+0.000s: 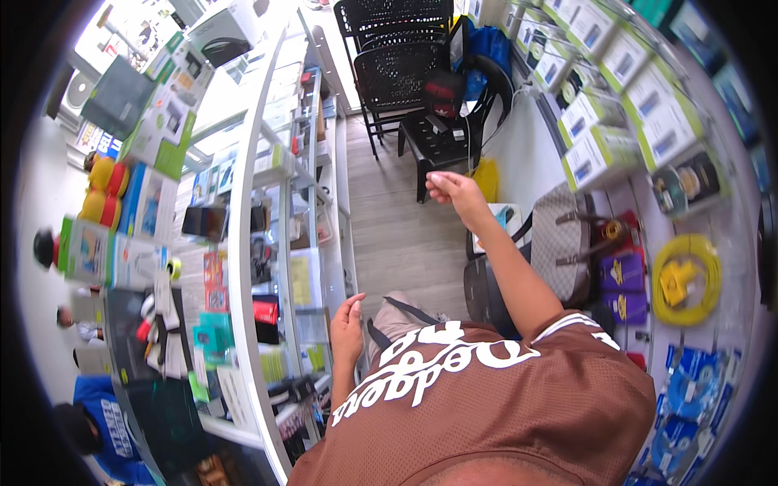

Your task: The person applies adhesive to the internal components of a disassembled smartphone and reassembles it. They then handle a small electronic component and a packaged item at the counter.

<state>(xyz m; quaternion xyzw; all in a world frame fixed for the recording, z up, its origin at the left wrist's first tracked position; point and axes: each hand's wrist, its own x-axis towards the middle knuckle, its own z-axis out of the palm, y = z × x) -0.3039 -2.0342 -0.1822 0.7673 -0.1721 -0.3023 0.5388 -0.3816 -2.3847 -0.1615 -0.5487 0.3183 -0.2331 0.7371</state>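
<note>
My left hand hangs low beside my thigh, close to the inner edge of the glass display counter. It holds nothing and its fingers are loosely straight. My right hand is stretched out ahead at arm's length over the wooden floor, in front of the black plastic chairs. Its fingers are curled in and nothing shows in them. I wear a brown shirt with white lettering.
The curved counter carries shelves of small boxed goods and stacked boxes on top. On the right wall hang boxed items, a yellow cable coil and a patterned handbag. Other people stand beyond the counter at left.
</note>
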